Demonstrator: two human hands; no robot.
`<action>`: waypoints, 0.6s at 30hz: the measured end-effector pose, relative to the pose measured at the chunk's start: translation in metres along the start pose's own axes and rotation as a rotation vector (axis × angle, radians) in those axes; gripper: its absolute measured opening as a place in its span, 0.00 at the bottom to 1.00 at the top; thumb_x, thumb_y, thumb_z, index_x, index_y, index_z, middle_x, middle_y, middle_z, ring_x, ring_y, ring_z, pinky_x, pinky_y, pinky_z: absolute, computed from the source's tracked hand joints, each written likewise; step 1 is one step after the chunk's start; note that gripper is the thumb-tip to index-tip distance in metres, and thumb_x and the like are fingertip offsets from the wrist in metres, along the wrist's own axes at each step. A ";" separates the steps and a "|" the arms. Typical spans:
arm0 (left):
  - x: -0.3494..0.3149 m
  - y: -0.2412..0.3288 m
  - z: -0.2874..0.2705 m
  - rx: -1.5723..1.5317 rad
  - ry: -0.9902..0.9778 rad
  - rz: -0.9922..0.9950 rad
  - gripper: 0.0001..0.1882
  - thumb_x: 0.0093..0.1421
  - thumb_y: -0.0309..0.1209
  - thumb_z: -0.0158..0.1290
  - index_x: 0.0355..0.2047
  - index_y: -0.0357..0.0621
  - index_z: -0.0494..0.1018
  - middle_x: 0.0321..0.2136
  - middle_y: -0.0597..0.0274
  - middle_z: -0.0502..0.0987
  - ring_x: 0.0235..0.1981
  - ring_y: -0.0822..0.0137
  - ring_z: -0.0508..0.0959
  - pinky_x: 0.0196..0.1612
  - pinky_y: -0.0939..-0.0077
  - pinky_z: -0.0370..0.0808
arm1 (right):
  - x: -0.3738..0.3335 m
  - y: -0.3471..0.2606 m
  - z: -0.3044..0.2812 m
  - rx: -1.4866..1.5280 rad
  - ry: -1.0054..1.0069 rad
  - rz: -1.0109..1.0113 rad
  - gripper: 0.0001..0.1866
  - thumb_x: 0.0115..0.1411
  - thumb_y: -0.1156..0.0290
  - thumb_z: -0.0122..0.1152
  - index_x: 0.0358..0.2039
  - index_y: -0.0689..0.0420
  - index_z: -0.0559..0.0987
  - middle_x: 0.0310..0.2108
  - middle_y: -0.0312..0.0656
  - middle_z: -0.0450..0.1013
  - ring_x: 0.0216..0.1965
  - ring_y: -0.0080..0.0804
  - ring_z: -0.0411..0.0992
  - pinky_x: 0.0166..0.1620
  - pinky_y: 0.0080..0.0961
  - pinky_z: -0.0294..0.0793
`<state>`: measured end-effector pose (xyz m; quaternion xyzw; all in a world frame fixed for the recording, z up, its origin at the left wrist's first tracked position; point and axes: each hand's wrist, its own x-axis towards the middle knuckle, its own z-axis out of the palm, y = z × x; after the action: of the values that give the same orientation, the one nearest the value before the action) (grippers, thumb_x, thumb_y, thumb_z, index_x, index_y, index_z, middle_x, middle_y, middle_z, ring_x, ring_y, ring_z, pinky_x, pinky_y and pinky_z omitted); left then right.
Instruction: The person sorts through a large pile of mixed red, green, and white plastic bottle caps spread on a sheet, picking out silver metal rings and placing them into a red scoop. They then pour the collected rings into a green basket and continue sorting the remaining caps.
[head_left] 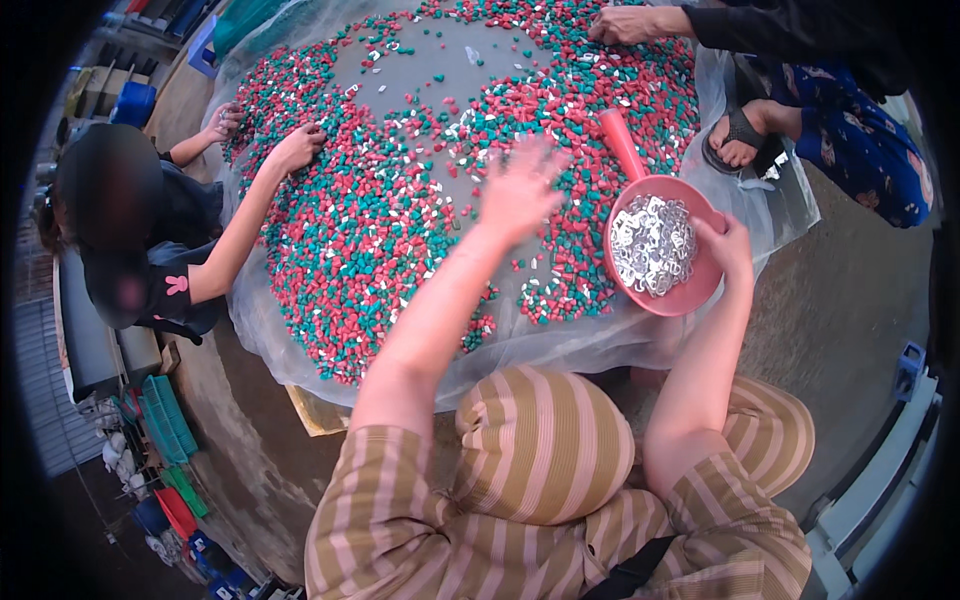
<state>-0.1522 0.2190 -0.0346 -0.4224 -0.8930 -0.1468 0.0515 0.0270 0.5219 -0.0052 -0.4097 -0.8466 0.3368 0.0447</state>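
- The left hand (520, 190) is held spread and blurred over the red and green caps (370, 230) on the plastic sheet (560, 345).
- The pink scoop (655, 245), filled with silvery rings (652, 243), is gripped at its rim by the right hand (725, 245).
- Other people's hands (295, 148) are laid on the caps.

No packages, labels, signs or screens anywhere in view.

A clear plastic sheet (760, 215) carried a wide spread of small red and green plastic pieces (350, 230). The left hand (520, 190), blurred and open, hovered over them near the sheet's near edge. The right hand (728, 250) gripped a pink plastic scoop (690, 295) of silvery metal bits (652, 243) at the near right edge. Other people's hands (298, 148) touched the far and left edges.
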 end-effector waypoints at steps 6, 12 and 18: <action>0.033 -0.022 0.018 0.275 -0.100 0.009 0.28 0.61 0.56 0.36 0.62 0.75 0.53 0.66 0.71 0.46 0.67 0.61 0.43 0.64 0.44 0.36 | 0.002 0.022 0.015 0.339 -0.074 0.085 0.16 0.54 0.68 0.61 0.42 0.63 0.77 0.32 0.40 0.77 0.33 0.26 0.74 0.38 0.24 0.71; 0.045 -0.053 -0.015 0.351 -0.083 -0.442 0.30 0.61 0.54 0.39 0.62 0.67 0.53 0.66 0.59 0.46 0.66 0.54 0.46 0.59 0.32 0.39 | -0.011 0.015 0.013 0.750 -0.117 0.135 0.13 0.57 0.74 0.56 0.43 0.63 0.76 0.34 0.36 0.76 0.36 0.23 0.72 0.42 0.22 0.69; 0.012 0.020 0.027 -0.078 -0.143 0.101 0.29 0.60 0.55 0.39 0.61 0.67 0.56 0.65 0.64 0.47 0.67 0.58 0.44 0.62 0.40 0.40 | -0.011 0.011 0.008 0.819 -0.247 0.176 0.24 0.47 0.86 0.46 0.47 0.62 0.73 0.41 0.39 0.74 0.41 0.29 0.72 0.47 0.24 0.69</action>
<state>-0.1432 0.2477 -0.0530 -0.4779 -0.8655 -0.1484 -0.0215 0.0388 0.5151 -0.0161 -0.3852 -0.6040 0.6938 0.0731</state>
